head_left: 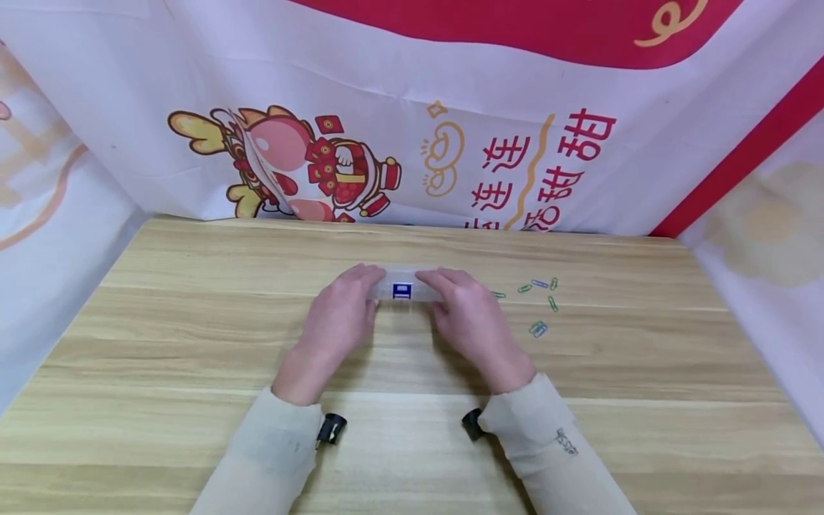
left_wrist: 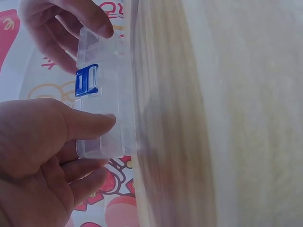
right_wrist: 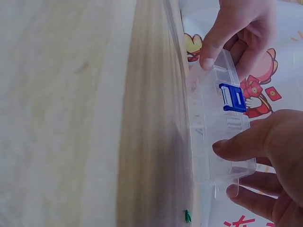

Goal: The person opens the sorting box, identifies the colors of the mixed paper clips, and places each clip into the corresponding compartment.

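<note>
A clear plastic compartment box (head_left: 402, 276) with a blue latch (head_left: 402, 290) is held level between both hands, latch side toward the person. Its left end is gripped by the left hand (head_left: 341, 307), whose thumb presses the front wall in the left wrist view. On the other end, the right hand (head_left: 473, 315) grips in the same way, thumb on the front and fingers behind. Whether the box's underside touches the table cannot be told. Through its walls dividers (right_wrist: 220, 120) show faintly. To the right of the right hand lie several green and blue paper clips (head_left: 539, 284).
The wooden table (head_left: 193, 343) bears a loose scatter of clips, with one more green clip (head_left: 498, 294) close beside the right hand. Printed cloth (head_left: 399, 86) hangs along the back and both sides. A dark wrist device (head_left: 331, 429) sits at each sleeve cuff.
</note>
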Available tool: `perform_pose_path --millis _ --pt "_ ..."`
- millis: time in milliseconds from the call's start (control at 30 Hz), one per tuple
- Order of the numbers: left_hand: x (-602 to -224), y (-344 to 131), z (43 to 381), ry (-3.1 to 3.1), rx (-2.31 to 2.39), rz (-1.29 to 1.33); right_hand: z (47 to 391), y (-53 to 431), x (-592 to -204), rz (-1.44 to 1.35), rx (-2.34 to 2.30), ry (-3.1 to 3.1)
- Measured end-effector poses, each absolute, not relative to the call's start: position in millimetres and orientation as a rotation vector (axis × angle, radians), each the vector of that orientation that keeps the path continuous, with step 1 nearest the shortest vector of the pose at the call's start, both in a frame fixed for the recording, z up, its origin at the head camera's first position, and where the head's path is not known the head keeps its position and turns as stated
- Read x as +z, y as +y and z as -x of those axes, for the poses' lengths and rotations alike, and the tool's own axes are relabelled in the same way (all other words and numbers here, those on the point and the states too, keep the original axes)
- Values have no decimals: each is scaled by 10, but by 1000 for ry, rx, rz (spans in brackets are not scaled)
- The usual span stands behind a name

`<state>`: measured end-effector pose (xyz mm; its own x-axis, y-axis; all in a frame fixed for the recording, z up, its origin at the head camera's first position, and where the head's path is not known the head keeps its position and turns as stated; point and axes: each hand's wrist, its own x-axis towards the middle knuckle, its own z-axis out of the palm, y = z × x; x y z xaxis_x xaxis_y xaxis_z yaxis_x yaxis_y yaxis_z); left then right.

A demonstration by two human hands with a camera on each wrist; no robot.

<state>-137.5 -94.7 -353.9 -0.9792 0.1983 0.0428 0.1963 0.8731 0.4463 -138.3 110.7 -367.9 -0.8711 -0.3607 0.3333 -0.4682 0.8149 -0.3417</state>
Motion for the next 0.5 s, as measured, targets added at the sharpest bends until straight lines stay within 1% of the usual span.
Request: perform_pose_path --millis 500 --pt "-3529 -999 1389 2994 787 -318 1387 1088 -3684 -694 579 -2733"
